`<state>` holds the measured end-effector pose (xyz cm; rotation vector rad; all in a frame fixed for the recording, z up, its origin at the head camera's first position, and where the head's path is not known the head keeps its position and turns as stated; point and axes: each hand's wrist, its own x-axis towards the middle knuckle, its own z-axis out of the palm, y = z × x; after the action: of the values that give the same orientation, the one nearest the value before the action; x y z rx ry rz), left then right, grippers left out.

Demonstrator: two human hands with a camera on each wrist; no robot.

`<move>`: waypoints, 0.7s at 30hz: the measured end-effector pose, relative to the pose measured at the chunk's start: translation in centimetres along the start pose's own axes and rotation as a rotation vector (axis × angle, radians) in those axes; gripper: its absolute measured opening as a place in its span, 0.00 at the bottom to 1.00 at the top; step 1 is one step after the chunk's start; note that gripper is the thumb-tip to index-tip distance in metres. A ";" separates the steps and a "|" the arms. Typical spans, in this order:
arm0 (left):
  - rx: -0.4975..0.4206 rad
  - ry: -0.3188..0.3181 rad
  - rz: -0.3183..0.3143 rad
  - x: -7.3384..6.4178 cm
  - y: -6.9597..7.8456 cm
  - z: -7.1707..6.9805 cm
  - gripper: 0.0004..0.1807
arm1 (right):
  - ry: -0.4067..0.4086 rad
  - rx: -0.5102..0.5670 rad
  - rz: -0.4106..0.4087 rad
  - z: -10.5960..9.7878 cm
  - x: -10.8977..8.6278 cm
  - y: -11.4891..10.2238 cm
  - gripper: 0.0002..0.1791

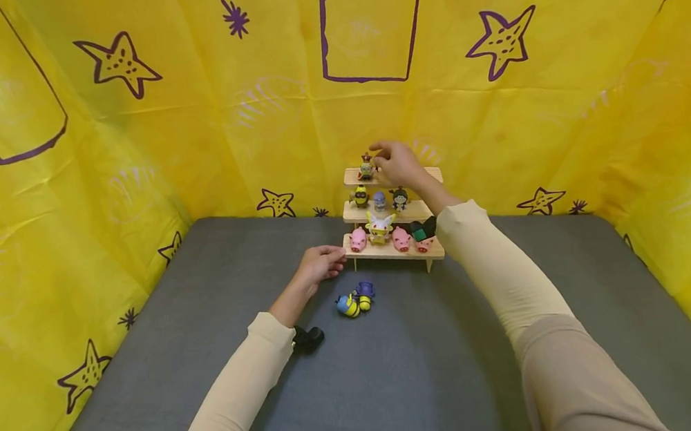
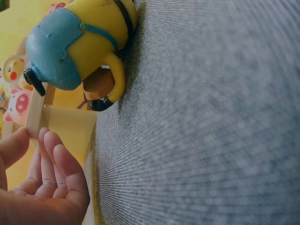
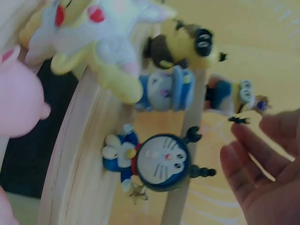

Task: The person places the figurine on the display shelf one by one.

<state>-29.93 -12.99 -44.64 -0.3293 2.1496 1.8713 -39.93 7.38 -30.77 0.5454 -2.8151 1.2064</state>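
Observation:
My left hand point(image 1: 322, 265) pinches the left end of the bottom tier of a wooden three-tier display stand point(image 1: 387, 256) between thumb and fingers. My right hand point(image 1: 401, 163) is at the top tier, just right of a small figurine with white goggles point(image 3: 232, 93). In the right wrist view its fingers are spread apart and hold nothing; a small dark part point(image 3: 239, 120) lies close to one fingertip. On the middle tier stand a yellow goggled figurine point(image 1: 360, 197), a pale blue-capped figurine point(image 1: 379, 201) and a round-faced cat figurine point(image 3: 161, 161).
Pink pigs point(image 1: 357, 240) and a white-and-yellow figurine point(image 1: 379, 227) occupy the bottom tier, with a dark green-patched object point(image 1: 423, 231) at right. Before the stand lie a blue-and-yellow figurine point(image 1: 348, 305) and a purple-and-yellow one point(image 1: 364, 295). A black object point(image 1: 314, 338) lies by my left sleeve.

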 end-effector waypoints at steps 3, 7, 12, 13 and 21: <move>0.002 -0.004 0.003 0.1 0.1 0.0 0.17 | 0.038 -0.033 -0.004 -0.5 -0.5 -0.2 0.21; -0.001 -0.008 0.003 0.1 0.2 0.0 0.17 | 0.086 -0.068 -0.027 -0.9 -1.4 -0.4 0.22; -0.006 -0.006 -0.002 -0.1 0.2 0.1 0.17 | 0.104 -0.061 -0.083 -1.2 -3.2 -0.5 0.20; -0.006 -0.007 -0.001 -0.1 0.3 0.1 0.17 | 0.106 -0.057 -0.096 -1.2 -3.7 -0.4 0.20; -0.010 -0.009 -0.002 0.0 0.1 0.1 0.17 | 0.121 -0.052 -0.268 0.0 -8.1 -0.2 0.15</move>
<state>-29.92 -12.94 -44.58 -0.3235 2.1342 1.8793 -32.29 9.72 -31.92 0.7874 -2.5644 1.0728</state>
